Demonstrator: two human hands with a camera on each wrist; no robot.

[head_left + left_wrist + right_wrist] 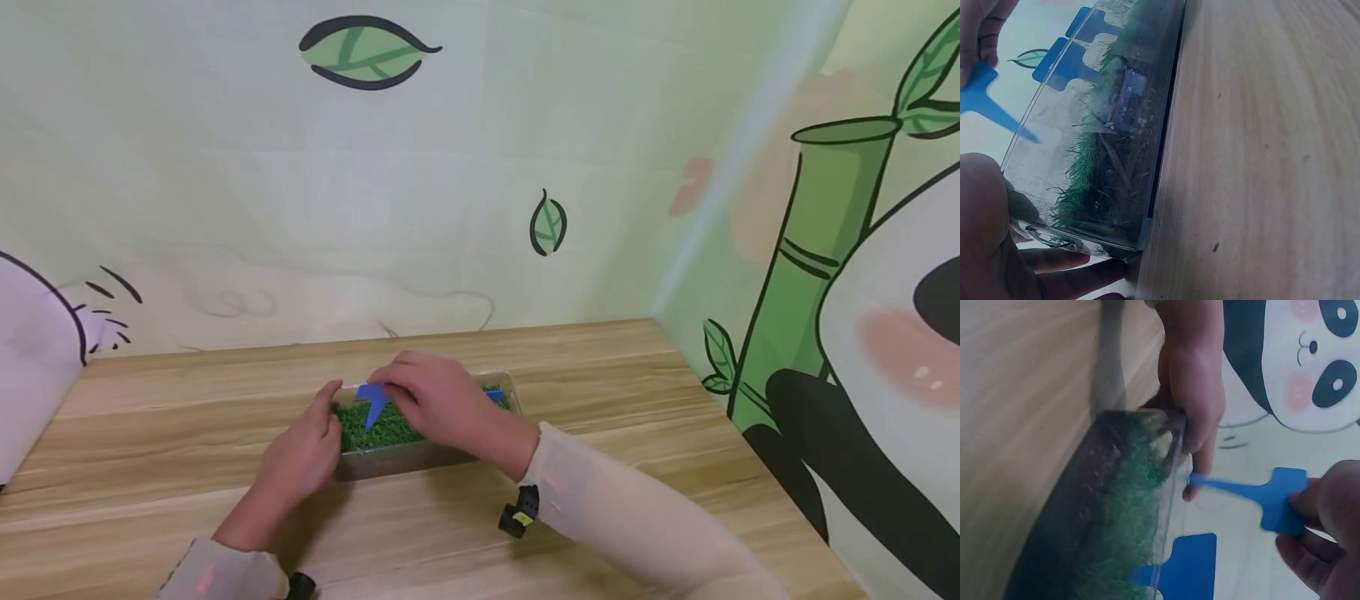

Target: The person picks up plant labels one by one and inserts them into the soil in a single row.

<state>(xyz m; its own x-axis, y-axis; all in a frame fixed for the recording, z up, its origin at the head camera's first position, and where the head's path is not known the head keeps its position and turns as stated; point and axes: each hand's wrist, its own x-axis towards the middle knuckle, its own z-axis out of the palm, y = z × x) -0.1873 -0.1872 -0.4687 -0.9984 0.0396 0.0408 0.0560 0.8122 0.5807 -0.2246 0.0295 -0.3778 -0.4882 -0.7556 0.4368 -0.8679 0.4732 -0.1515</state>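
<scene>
A clear plastic box (420, 460) of green grass (358, 427) over dark soil sits on the wooden table. Around its left end my left hand (300, 454) grips the wall, with several fingers (1079, 278) spread along that end in the left wrist view. My right hand (442, 400) pinches a blue T-shaped plant label (1284, 500) by its wide head, over the left part of the box. The label's narrow stem points down toward the grass. Two more blue labels stand in the box, a nearer one (1060, 65) and a farther one (1092, 25).
The wooden table (187, 433) runs back to a pale wall covering (225, 167) printed with leaves. On the right, another wall carries a printed bamboo stalk (810, 250) and panda. A small black device (520, 512) is strapped at the right wrist.
</scene>
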